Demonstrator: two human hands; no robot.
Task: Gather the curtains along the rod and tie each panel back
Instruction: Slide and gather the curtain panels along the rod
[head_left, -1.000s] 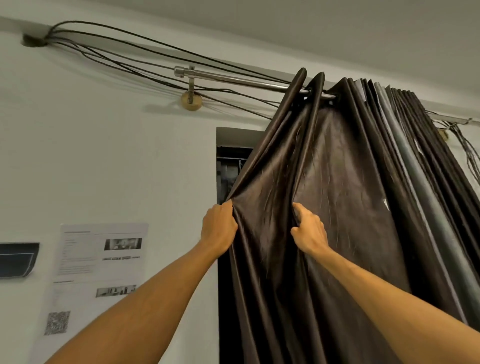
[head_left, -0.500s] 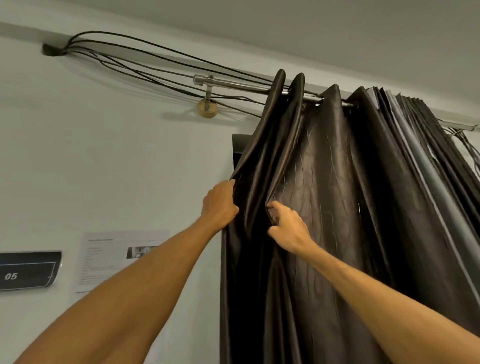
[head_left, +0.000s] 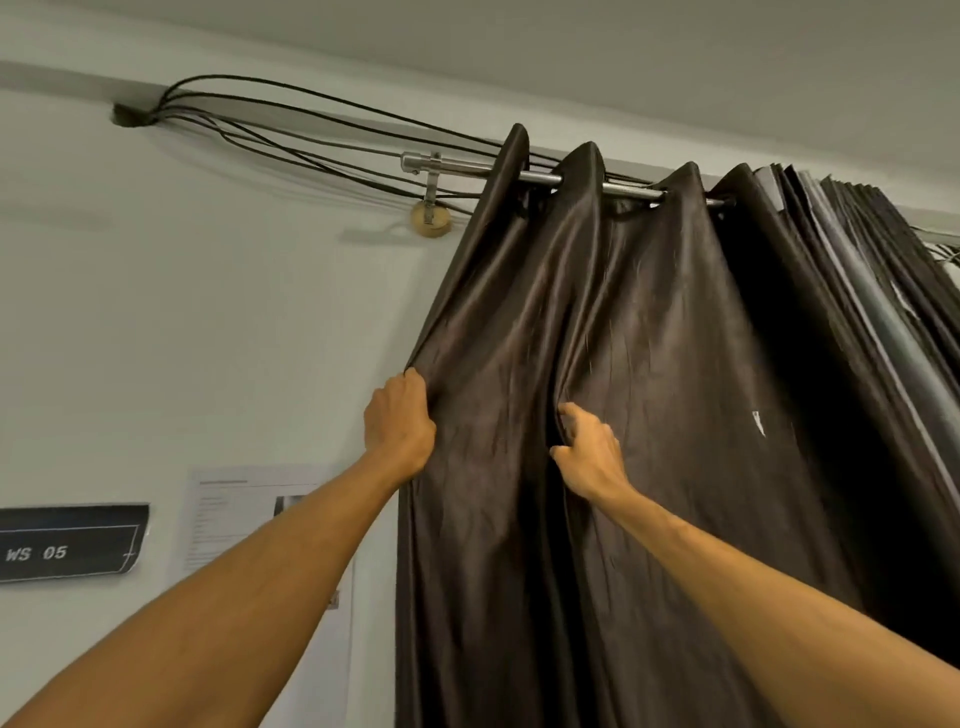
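The dark brown curtain (head_left: 675, 338) hangs from the rod (head_left: 467, 165) at upper center and fills the right half of the frame. At mid-frame the left grip (head_left: 399, 426) is clamped on the curtain's left edge. Just to its right, the right grip (head_left: 589, 452) curls around a fold.

Workplace or lab room, not home: black "WS 05" sign (head_left: 70, 543) on left wall, printed instruction sheet (head_left: 249, 512) beside it, loose cables (head_left: 291, 130) strung overhead.
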